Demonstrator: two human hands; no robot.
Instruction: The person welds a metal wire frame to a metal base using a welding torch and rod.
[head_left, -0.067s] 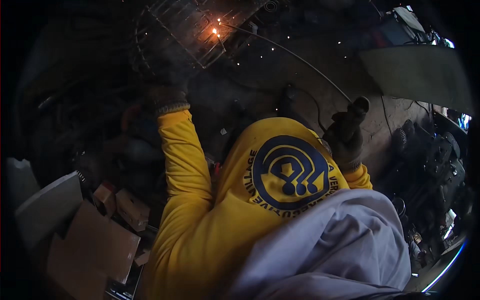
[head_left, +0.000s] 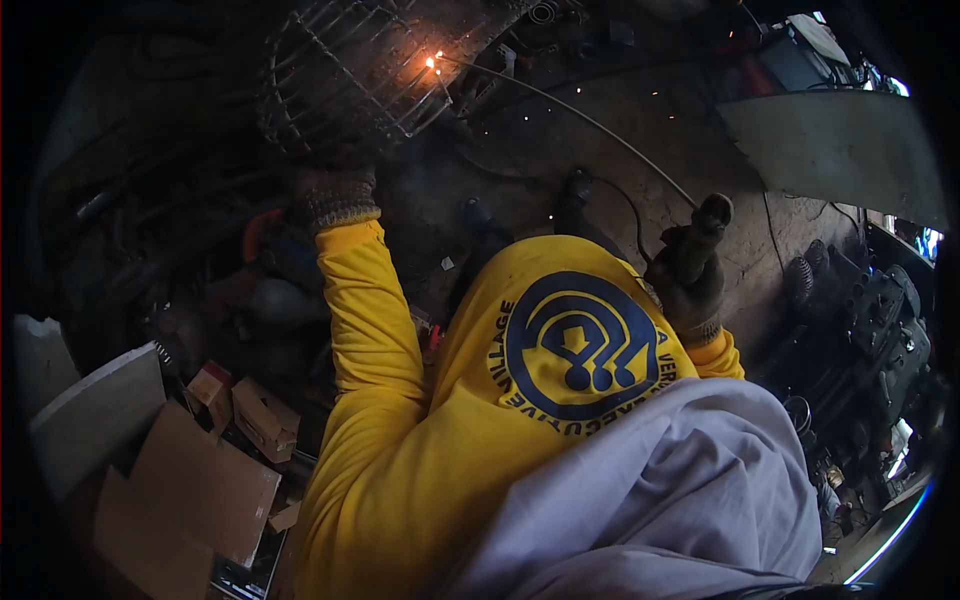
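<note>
My right hand (head_left: 692, 290), in a dark work glove, is closed around a welding electrode holder (head_left: 712, 215). From the holder a long, thin welding rod (head_left: 600, 118) curves up and left to a metal wire cage (head_left: 350, 70). Where the rod's tip meets the cage's near right part, an orange-white glow burns. My left hand (head_left: 338, 196), in a knitted glove, reaches to the near side of the cage; its fingers are lost in the dark, so I cannot tell whether they grip it. Several small sparks fly right of the glow.
Cardboard boxes (head_left: 265, 420) and a flat cardboard sheet (head_left: 205, 480) lie at lower left. A pale curved panel (head_left: 840, 150) stands at upper right. A cable (head_left: 632, 205) runs down toward my right hand. Dark metal parts (head_left: 885, 310) crowd the right side.
The bright glow at the rod's tip has shrunk slightly, and the sparks have scattered to other spots. The cage and floor show more clearly. Both hands stay about where they were.
</note>
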